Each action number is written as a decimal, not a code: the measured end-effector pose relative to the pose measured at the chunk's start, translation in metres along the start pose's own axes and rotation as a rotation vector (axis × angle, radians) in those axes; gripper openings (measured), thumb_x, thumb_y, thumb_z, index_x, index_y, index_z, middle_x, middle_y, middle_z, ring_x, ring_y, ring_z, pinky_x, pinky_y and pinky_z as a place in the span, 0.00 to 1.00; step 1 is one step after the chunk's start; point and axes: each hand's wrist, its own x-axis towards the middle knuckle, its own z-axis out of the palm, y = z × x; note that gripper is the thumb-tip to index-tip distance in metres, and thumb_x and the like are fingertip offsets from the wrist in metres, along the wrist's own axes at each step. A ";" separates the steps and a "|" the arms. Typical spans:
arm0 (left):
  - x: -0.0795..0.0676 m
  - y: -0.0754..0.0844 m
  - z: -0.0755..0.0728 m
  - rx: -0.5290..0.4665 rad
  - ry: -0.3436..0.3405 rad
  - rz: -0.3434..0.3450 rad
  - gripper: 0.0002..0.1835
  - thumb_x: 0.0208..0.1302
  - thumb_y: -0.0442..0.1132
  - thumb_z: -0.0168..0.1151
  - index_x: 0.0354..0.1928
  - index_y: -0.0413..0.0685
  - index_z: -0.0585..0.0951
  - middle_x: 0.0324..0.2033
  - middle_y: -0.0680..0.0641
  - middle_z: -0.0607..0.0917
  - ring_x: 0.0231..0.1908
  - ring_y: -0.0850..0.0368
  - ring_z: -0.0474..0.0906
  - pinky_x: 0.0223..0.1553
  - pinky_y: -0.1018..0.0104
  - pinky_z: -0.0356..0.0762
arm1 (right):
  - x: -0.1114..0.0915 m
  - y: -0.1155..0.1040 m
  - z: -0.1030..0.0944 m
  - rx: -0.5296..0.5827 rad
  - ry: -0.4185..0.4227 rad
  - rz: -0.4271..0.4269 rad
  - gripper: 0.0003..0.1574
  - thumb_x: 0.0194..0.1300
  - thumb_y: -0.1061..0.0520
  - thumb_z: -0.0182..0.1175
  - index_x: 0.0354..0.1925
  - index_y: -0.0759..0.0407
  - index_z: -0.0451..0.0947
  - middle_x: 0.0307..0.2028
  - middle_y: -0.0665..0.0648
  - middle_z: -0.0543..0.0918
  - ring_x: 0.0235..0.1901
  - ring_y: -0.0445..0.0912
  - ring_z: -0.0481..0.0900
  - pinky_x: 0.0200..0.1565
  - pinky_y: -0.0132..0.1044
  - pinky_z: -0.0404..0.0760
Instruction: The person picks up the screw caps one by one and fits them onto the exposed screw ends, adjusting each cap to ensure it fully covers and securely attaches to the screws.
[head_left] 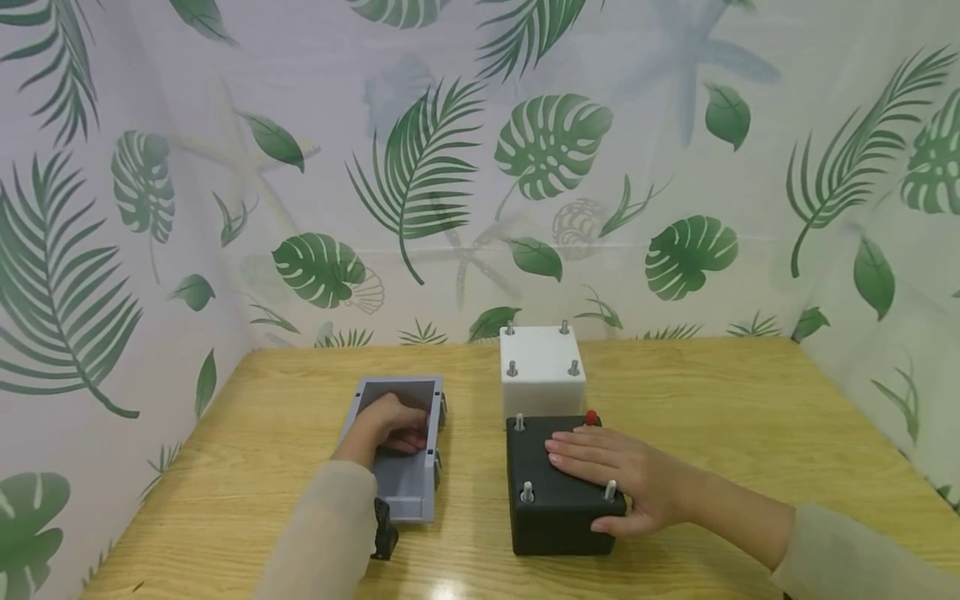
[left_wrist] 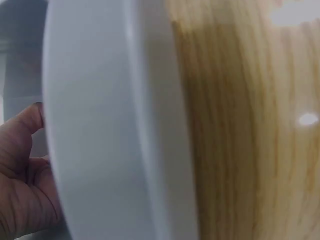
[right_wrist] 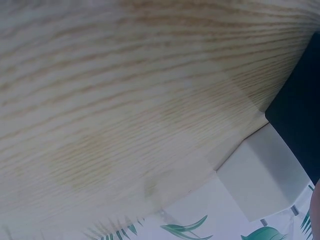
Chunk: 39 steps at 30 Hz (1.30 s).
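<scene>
My left hand [head_left: 393,419] reaches down into a grey plastic bin [head_left: 405,508], its fingers bent near the bin's right wall. In the left wrist view the bin's wall [left_wrist: 100,120] covers most of that hand [left_wrist: 25,175], and I cannot tell whether its fingertips hold anything. My right hand [head_left: 622,471] lies with extended fingers on top of a black box [head_left: 562,533], thumb against its right side. Metal bolts [head_left: 527,492] stick up at three corners of this box, and a small red piece [head_left: 591,417] shows at the far right corner.
Behind the black box stands a white box [head_left: 540,350] with upright metal bolts at its corners. A black clip-like part [head_left: 385,533] is by the left sleeve, at the bin's near end. A leaf-print curtain [head_left: 450,167] surrounds the wooden table [head_left: 712,383].
</scene>
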 end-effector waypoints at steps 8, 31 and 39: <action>0.003 -0.001 -0.003 0.221 0.062 -0.017 0.03 0.51 0.29 0.61 0.28 0.34 0.78 0.14 0.47 0.80 0.15 0.59 0.77 0.24 0.66 0.83 | 0.000 0.002 0.002 0.002 0.015 -0.009 0.41 0.66 0.40 0.53 0.61 0.73 0.67 0.62 0.68 0.70 0.63 0.57 0.67 0.70 0.40 0.57; -0.010 0.017 -0.004 0.686 0.082 0.005 0.04 0.53 0.26 0.63 0.31 0.36 0.78 0.20 0.43 0.80 0.18 0.56 0.76 0.17 0.70 0.75 | -0.002 0.000 0.000 0.012 -0.016 0.008 0.43 0.67 0.38 0.51 0.62 0.73 0.65 0.63 0.68 0.68 0.65 0.57 0.65 0.70 0.40 0.55; -0.005 0.017 -0.005 0.627 0.044 -0.042 0.07 0.53 0.26 0.66 0.33 0.34 0.77 0.16 0.45 0.80 0.14 0.58 0.75 0.18 0.70 0.77 | -0.001 0.001 0.001 0.012 -0.016 0.012 0.43 0.68 0.38 0.51 0.62 0.73 0.65 0.64 0.68 0.68 0.65 0.56 0.64 0.70 0.39 0.55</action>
